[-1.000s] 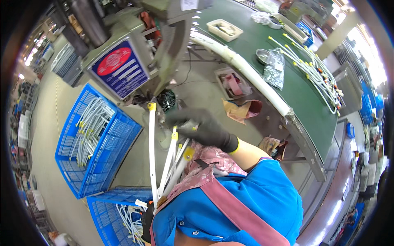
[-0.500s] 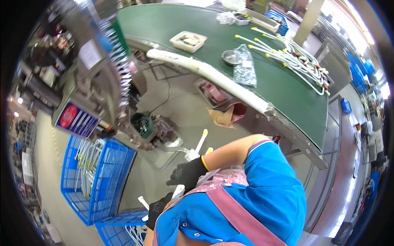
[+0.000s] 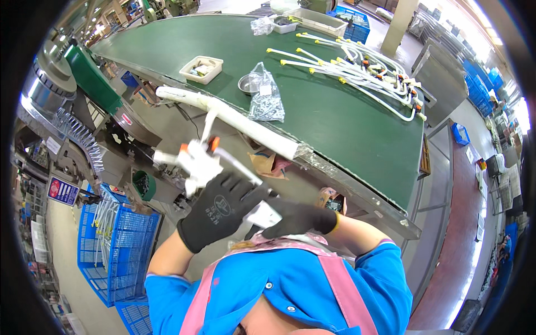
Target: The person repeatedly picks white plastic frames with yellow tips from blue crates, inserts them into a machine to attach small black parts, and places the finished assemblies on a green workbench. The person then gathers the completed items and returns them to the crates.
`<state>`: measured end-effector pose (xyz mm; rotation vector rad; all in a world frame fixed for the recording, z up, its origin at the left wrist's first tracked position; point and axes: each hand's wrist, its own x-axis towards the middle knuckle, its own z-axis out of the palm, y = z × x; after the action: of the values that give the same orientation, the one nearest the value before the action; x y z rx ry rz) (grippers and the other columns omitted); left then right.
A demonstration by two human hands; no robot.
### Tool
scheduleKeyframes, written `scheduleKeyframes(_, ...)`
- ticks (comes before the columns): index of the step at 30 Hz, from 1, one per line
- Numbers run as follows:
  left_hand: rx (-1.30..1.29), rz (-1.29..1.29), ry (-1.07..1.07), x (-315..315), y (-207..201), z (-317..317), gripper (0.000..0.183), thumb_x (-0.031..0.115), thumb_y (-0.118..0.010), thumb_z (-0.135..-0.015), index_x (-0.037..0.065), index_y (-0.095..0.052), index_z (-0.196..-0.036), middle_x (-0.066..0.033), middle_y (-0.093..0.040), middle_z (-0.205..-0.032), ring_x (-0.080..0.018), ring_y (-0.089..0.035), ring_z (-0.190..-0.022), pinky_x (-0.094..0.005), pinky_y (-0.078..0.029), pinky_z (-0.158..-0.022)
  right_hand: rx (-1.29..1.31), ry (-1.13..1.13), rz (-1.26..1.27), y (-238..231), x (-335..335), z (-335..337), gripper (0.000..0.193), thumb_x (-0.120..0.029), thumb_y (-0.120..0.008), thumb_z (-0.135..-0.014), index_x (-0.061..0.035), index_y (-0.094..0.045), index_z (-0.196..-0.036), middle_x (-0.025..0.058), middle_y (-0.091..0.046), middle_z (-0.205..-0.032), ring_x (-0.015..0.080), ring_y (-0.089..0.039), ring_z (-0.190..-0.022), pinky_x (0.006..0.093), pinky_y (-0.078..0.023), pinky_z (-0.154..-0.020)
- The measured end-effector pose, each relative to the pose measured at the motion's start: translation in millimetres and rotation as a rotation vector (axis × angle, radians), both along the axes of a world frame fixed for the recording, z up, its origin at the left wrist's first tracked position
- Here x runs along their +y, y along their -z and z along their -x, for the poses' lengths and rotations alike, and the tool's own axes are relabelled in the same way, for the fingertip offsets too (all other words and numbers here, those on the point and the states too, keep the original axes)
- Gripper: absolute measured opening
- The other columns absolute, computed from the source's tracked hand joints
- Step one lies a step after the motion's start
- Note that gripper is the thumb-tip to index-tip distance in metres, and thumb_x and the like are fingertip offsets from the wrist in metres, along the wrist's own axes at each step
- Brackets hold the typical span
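In front of my chest, both hands wear black gloves and come together. My left hand (image 3: 216,211) curls its fingers around the lower end of a white tube part (image 3: 240,166), smeared by motion, with orange pieces near its top. My right hand (image 3: 296,216) closes on the same part from the right, its fingers next to a flat white piece (image 3: 264,214) between the palms. The part's upper end overlaps the padded white table edge in view. Where the fingers meet it is partly hidden.
Ahead stands a green-topped table (image 3: 184,44) with a padded white edge bar (image 3: 251,125). On it lie white tubes with yellow ends (image 3: 357,72), a bag of small metal parts (image 3: 267,103) and a cream tray (image 3: 201,70). Blue crates (image 3: 128,240) and a machine (image 3: 50,106) stand left.
The view has turned left. My hands have come up from low at the left to the front of my chest, and the white tube part is now raised before them.
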<state>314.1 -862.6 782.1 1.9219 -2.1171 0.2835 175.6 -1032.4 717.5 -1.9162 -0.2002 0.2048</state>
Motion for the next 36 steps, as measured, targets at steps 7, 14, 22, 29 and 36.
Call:
scheduleKeyframes(7,0.095,0.667,-0.108,-93,-3,18,0.045,0.008,-0.066,-0.076,0.000,-0.056,-0.119,-0.0182,-0.056,-0.120,-0.0339,-0.053,-0.112,-0.0467,-0.041,-0.097,-0.357,0.590,-0.389,-50,-104,85,0.061,-0.009,-0.077,-0.062,0.0010,-0.054,-0.118,0.0072,-0.061,-0.096,0.0178,-0.057,-0.089,0.0327,-0.047,-0.078)
scheduleKeyframes(14,0.650,0.429,-0.146,-203,120,-51,0.064,0.020,-0.073,-0.079,-0.005,-0.043,-0.129,-0.0236,-0.055,-0.119,-0.0365,-0.054,-0.112,-0.0436,-0.042,-0.097,-0.733,0.802,-0.936,-61,-156,131,0.049,-0.008,-0.068,-0.057,-0.0029,-0.048,-0.101,-0.0010,-0.042,-0.063,0.0127,-0.039,-0.055,0.0272,-0.028,-0.048)
scheduleKeyframes(22,1.545,-0.184,-0.008,-356,225,-114,0.068,0.027,-0.075,-0.081,-0.003,-0.036,-0.129,-0.0149,-0.050,-0.122,-0.0189,-0.050,-0.112,-0.0328,-0.041,-0.097,-0.787,0.932,-0.905,-51,-184,142,0.054,-0.010,-0.070,-0.064,-0.0036,-0.047,-0.112,-0.0024,-0.041,-0.066,0.0103,-0.040,-0.057,0.0237,-0.036,-0.049)
scheduleKeyframes(29,2.346,-0.955,0.372,-409,239,-104,0.046,0.017,-0.058,-0.089,0.001,-0.050,-0.131,-0.0173,-0.061,-0.121,-0.0251,-0.063,-0.103,-0.0359,-0.051,-0.091,-0.698,1.122,-0.888,-65,-193,134,0.049,-0.010,-0.072,-0.060,-0.0058,-0.044,-0.100,-0.0024,-0.039,-0.063,0.0113,-0.039,-0.053,0.0242,-0.036,-0.046)
scheduleKeyframes(36,1.957,-0.641,0.295,-438,210,-133,0.047,0.013,-0.064,-0.080,-0.004,-0.053,-0.122,-0.0091,-0.064,-0.091,-0.0194,-0.063,-0.078,-0.0314,-0.051,-0.074,-0.282,1.493,-0.450,-117,-216,139,0.055,-0.014,-0.071,-0.061,0.0025,-0.055,-0.112,0.0067,-0.058,-0.077,0.0149,-0.055,-0.064,0.0266,-0.044,-0.055)
